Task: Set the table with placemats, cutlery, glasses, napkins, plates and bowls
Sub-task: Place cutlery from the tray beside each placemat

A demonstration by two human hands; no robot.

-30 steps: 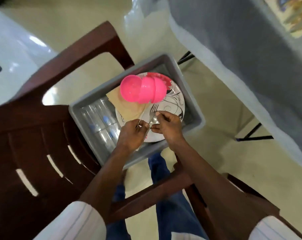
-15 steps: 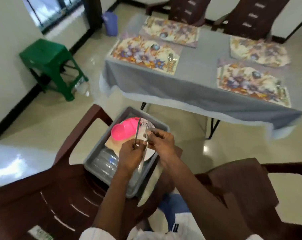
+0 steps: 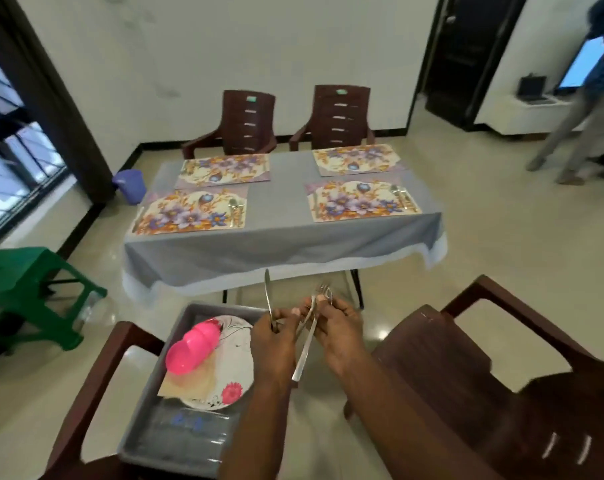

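Since the frame half a second ago both hands have risen off the plate and now hover past the far right corner of the grey tray (image 3: 189,448), and the view has lifted to take in the whole table (image 3: 276,252). The cutlery, bunched together then, is now split. The left hand (image 3: 276,342) is curled round the handle of a knife (image 3: 266,294) with its blade pointing up. The right hand (image 3: 340,329) pinches a fork (image 3: 323,288) and a spoon (image 3: 329,300) near their heads, and one handle slants down between the wrists.

Four floral placemats (image 3: 189,213) lie on the table, the two at its near edge already carrying cutlery. A brown chair (image 3: 86,393) holds the tray. Inside, at the far end, are a flowered plate (image 3: 233,351), a napkin (image 3: 184,384) and stacked pink bowls (image 3: 189,351). A green stool (image 3: 27,289) stands left.
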